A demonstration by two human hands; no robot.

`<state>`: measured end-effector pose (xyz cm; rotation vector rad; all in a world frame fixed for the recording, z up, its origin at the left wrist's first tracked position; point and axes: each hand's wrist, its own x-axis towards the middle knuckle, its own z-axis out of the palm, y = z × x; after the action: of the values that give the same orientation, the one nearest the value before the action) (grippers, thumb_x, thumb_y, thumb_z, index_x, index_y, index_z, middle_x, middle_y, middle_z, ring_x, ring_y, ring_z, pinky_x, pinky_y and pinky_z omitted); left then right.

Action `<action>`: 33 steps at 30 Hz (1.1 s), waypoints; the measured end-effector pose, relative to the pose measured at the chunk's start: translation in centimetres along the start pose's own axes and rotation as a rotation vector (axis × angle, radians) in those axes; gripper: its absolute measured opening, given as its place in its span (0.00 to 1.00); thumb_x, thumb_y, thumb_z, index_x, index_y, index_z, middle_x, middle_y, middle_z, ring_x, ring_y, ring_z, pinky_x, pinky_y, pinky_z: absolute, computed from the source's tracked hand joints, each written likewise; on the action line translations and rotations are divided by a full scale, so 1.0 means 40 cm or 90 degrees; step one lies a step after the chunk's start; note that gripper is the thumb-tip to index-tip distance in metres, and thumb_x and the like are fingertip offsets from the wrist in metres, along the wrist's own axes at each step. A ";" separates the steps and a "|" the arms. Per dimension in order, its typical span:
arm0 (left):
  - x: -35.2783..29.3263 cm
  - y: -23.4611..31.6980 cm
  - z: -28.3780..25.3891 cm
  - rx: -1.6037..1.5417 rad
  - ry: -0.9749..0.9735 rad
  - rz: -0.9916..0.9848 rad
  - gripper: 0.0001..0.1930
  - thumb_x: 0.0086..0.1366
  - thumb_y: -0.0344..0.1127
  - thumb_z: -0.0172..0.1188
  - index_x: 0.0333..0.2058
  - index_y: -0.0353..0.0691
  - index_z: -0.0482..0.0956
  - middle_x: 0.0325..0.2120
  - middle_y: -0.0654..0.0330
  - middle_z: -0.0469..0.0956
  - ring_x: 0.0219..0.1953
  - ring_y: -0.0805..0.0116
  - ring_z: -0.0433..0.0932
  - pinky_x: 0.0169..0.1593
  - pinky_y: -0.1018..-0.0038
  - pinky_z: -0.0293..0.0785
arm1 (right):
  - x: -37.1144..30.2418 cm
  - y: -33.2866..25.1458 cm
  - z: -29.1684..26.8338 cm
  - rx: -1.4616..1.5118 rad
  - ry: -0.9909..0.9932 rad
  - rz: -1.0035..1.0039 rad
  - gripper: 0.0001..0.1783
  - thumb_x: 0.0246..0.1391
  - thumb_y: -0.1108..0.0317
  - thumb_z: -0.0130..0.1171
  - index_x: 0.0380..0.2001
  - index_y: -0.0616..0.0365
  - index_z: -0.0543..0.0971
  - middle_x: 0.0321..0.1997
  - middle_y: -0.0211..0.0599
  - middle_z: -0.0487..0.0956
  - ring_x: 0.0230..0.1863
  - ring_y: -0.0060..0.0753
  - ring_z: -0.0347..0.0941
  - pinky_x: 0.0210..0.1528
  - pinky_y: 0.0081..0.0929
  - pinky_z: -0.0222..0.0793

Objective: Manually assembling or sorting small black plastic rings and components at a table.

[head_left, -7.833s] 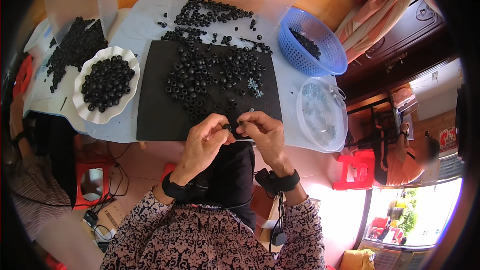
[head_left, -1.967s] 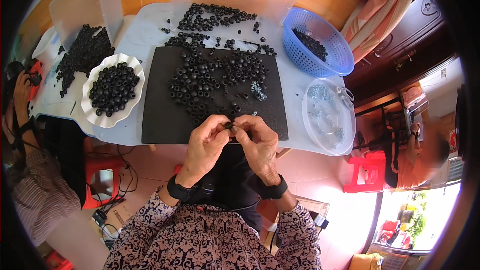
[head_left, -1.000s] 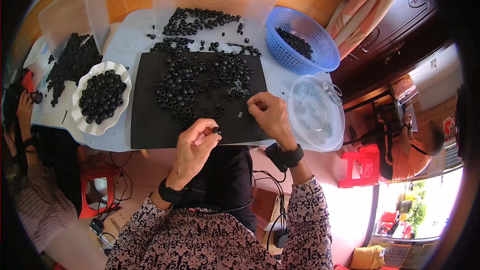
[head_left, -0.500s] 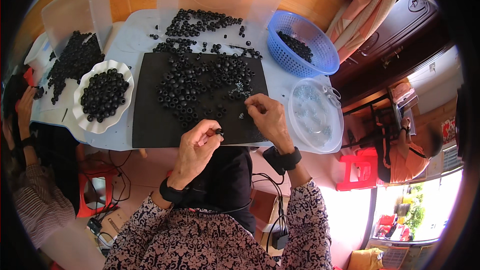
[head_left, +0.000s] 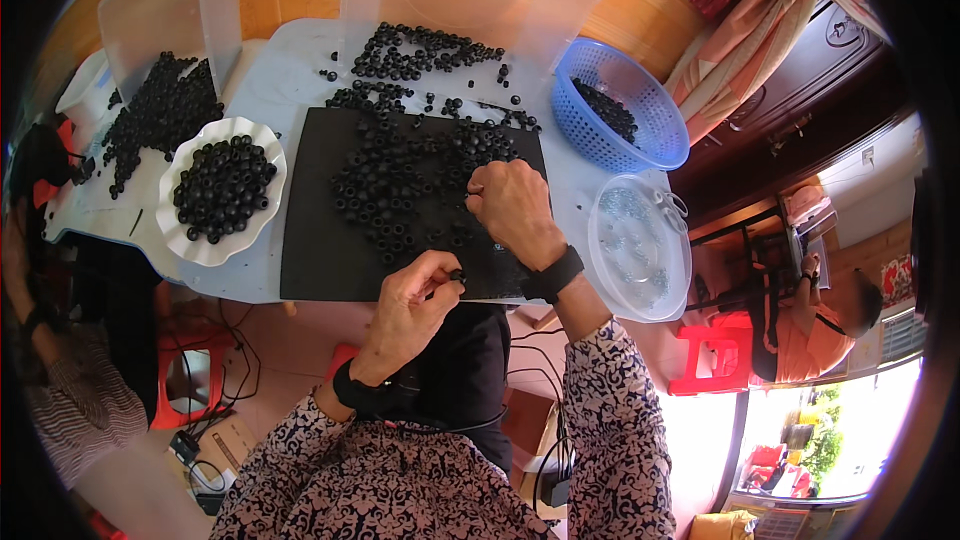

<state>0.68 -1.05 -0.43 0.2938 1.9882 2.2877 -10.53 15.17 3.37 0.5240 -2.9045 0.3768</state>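
My left hand (head_left: 415, 302) pinches a small black ring (head_left: 456, 276) between thumb and fingers, just over the near edge of the black mat (head_left: 320, 250). Further in, my right hand (head_left: 510, 208) rests with curled fingers on the mat, its fingertips at the right side of the scattered black rings (head_left: 400, 185); whether it grips one is hidden. Both wrists wear dark bands.
A white scalloped plate (head_left: 190, 240) full of black rings sits left of the mat. More rings lie heaped at the table's far side (head_left: 420, 48) and far left (head_left: 160, 115). A blue basket (head_left: 640, 130) and a clear bowl (head_left: 640, 250) stand right. People sit at left and right.
My hands, earlier joined at the mat's near edge, have parted. The right hand has reached forward to the rings on the mat; the left stays near the edge holding a ring.
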 end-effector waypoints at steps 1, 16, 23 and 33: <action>0.001 0.003 0.000 0.003 -0.001 -0.008 0.08 0.63 0.25 0.59 0.41 0.33 0.75 0.26 0.65 0.75 0.28 0.82 0.71 0.31 0.84 0.68 | 0.001 -0.002 0.002 -0.027 0.001 0.014 0.06 0.42 0.66 0.66 0.26 0.52 0.85 0.24 0.44 0.81 0.30 0.47 0.79 0.39 0.43 0.73; 0.002 -0.010 0.006 0.036 0.017 0.012 0.07 0.62 0.24 0.59 0.39 0.34 0.75 0.25 0.65 0.75 0.22 0.83 0.70 0.24 0.84 0.65 | -0.053 0.030 -0.005 0.204 0.068 0.003 0.08 0.44 0.72 0.60 0.31 0.56 0.83 0.30 0.41 0.82 0.34 0.45 0.79 0.40 0.40 0.70; 0.008 -0.006 0.013 0.040 0.018 0.015 0.07 0.62 0.23 0.57 0.39 0.35 0.74 0.23 0.66 0.74 0.19 0.85 0.67 0.20 0.85 0.60 | -0.050 0.019 0.011 0.029 0.074 -0.110 0.05 0.41 0.73 0.62 0.26 0.55 0.78 0.30 0.37 0.79 0.38 0.43 0.76 0.39 0.41 0.60; 0.005 -0.011 0.001 -0.010 0.015 -0.027 0.07 0.62 0.23 0.57 0.40 0.34 0.76 0.25 0.66 0.76 0.24 0.85 0.71 0.24 0.86 0.65 | -0.203 -0.066 -0.016 0.533 0.076 0.103 0.09 0.48 0.76 0.61 0.35 0.62 0.83 0.27 0.36 0.82 0.29 0.24 0.79 0.35 0.21 0.75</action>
<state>0.45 -0.90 -0.84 0.2231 1.9677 2.2901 -1.98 15.56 2.87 0.3328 -2.5620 1.6018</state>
